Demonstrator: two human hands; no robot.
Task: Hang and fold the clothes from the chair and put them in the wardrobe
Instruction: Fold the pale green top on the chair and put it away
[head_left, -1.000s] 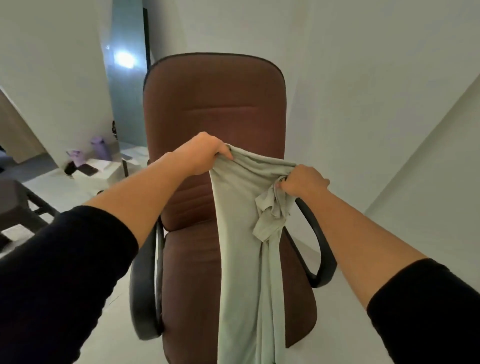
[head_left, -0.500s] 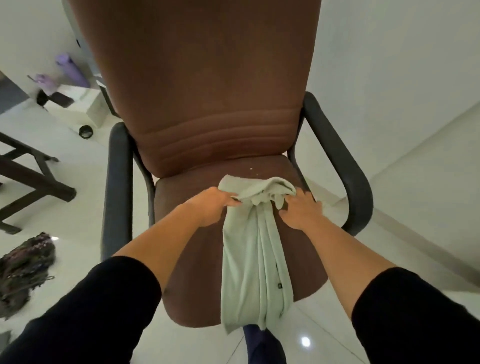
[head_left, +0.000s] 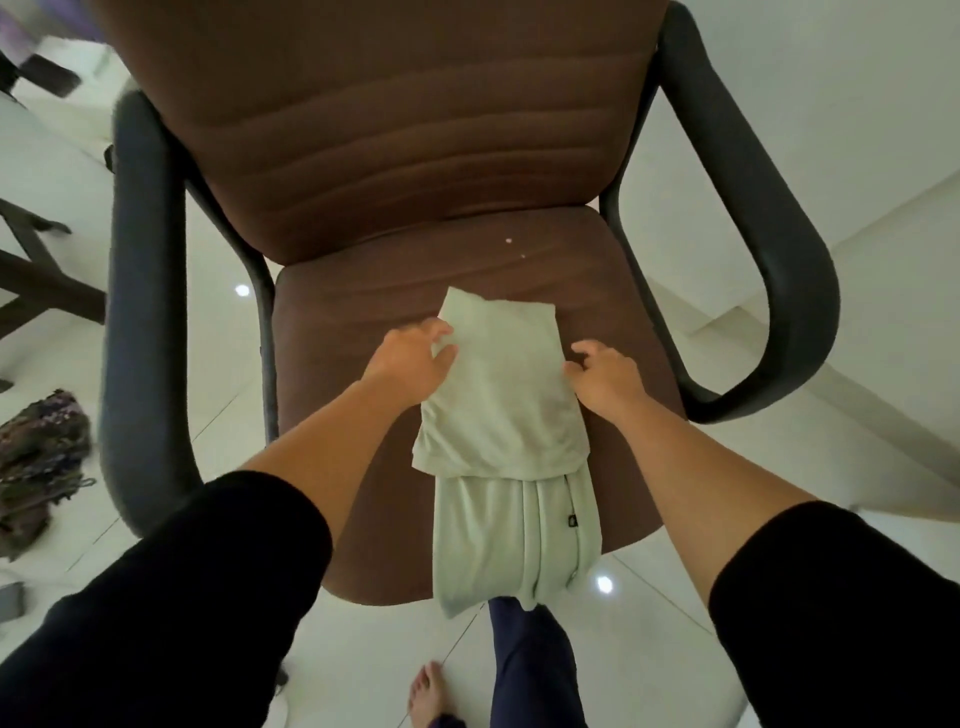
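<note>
Nearest the camera, two black sleeves are seen reaching forward over the front of the seat, and below them a bare foot and a leg in dark blue trousers stand on the glossy white tiled floor, placed close to the chair so the seat can be used as a folding surface.

The pale green soft cloth garment is laid lengthwise on the brown upholstered seat of the office chair. Its near end hangs just over the seat's front edge, and its far half has been doubled back on top, so that a shorter upper layer lies over a longer lower one. This arrangement reads as a fold partly made.

The left hand rests on the garment's left edge, with the fingers curled round the corner of the upper layer; it is judged that the cloth is held there to keep the fold from slipping. The right hand is set at the right edge, its fingers loosely bent and touching the cloth's side; no pinch can be made out, and the contact seems meant to square the edge.

The black curved armrests frame the seat on both sides. To the far left, a dark patterned bundle lies on the floor near dark wooden furniture legs. No wardrobe is in view.
</note>
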